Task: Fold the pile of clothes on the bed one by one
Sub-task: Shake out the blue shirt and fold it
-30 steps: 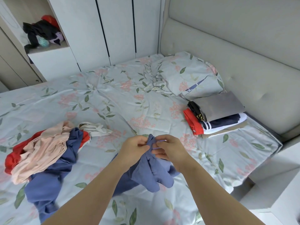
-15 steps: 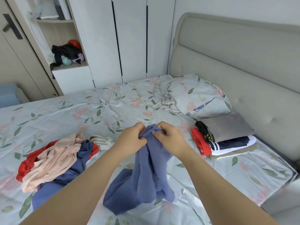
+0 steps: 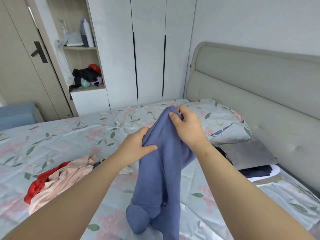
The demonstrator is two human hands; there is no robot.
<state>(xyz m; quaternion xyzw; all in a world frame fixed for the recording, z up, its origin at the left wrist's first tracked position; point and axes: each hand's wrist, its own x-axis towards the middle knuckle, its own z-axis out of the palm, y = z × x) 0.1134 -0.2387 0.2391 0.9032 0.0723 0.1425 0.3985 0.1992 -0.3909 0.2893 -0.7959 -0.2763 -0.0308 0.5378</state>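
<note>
while the blue garment (image 3: 161, 170) hung up off the bed (image 3: 60, 135), both hands had hold of it near its top. the right hand (image 3: 187, 125) was the higher one, fingers curled over the bunched top edge and pinching it. the left hand (image 3: 136, 148) sat lower and to the left, gripping a fold along the garment's side with the thumb pressed flat across the cloth. the rest of the fabric drooped down between the forearms, and its bottom end looked bunched on the floral sheet close to the camera.

off to the left on the bed lay the unfolded pile (image 3: 65, 177), a peach piece on top of something red, with a bit of blue poking out by the left forearm. over on the right, near the headboard (image 3: 259, 87) and just beside the pillow (image 3: 223, 122), sat the folded stack (image 3: 249, 156), grey piece on top, navy and white under it. back by the wardrobe (image 3: 149, 49), an open shelf (image 3: 90, 88) held a heap of dark clothes.
</note>
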